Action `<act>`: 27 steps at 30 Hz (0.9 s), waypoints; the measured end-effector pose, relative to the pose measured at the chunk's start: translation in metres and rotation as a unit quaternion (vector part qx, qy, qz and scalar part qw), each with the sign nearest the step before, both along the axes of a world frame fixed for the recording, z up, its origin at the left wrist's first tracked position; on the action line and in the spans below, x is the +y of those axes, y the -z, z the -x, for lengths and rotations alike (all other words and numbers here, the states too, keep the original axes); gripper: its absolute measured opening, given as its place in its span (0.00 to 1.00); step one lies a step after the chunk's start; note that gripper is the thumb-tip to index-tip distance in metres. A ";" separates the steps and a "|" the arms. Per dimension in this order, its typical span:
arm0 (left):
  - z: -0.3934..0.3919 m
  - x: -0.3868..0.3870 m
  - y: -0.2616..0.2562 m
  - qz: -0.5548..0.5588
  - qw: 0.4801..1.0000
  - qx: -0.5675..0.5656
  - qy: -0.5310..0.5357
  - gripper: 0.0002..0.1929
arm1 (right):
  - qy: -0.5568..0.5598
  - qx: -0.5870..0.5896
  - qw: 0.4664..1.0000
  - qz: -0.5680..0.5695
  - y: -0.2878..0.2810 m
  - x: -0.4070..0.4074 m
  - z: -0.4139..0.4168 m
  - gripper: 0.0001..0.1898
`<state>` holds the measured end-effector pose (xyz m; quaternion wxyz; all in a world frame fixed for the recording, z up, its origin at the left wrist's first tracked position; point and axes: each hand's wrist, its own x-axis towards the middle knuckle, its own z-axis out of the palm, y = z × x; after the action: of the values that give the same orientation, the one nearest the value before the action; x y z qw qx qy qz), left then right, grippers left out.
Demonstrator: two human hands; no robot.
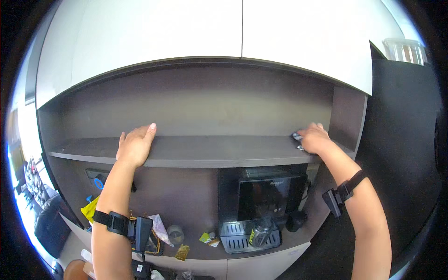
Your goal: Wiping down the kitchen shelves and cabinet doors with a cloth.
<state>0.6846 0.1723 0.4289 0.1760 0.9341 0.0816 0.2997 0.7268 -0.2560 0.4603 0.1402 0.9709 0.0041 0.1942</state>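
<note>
A dark wood-grain shelf [217, 148] runs across a cabinet niche in front of me. My left hand [135, 145] is at the left part of the shelf, over its front edge. Its thumb stands apart from the fingers, and nothing shows in it. Toward the shelf's right end, my right hand [314, 138] grips a crumpled dark-and-white patterned cloth [297, 136] against the top surface. The fingers hide much of the cloth. Below the shelf, to the right, stands a black coffee machine [269, 196] with a slotted drip tray [232, 241].
White cabinet doors [157, 31] overhang the niche. On the lower counter sit a clear jar [261, 234], a black cup [295, 221], a roll of tape [175, 234] and small packets [182, 252]. A tall black panel [402, 140] borders the right side, with a clear plastic container [406, 50] on top.
</note>
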 end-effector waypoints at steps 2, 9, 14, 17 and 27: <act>-0.001 -0.011 -0.006 -0.006 1.000 -0.002 0.014 0.34 | 0.023 -0.016 0.999 0.031 0.009 -0.025 -0.029 0.18; 0.006 -0.009 -0.002 0.009 1.000 -0.005 0.000 0.33 | -0.107 0.094 0.984 -0.106 0.005 0.155 -0.028 0.15; 0.005 -0.013 -0.014 0.039 0.998 0.034 0.019 0.33 | -0.296 0.092 0.936 -0.169 0.005 0.247 0.005 0.15; -0.008 -0.003 -0.007 0.018 0.998 0.056 0.026 0.34 | -0.350 0.061 0.915 -0.189 0.021 0.268 0.009 0.15; -0.010 0.001 -0.002 -0.013 0.997 0.079 -0.007 0.34 | -0.223 0.064 0.956 -0.180 0.015 0.182 -0.004 0.16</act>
<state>0.6949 0.1733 0.4309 0.1548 0.9565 0.0974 0.2274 0.7306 -0.0744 0.4457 -0.0843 0.9648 0.1946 0.1555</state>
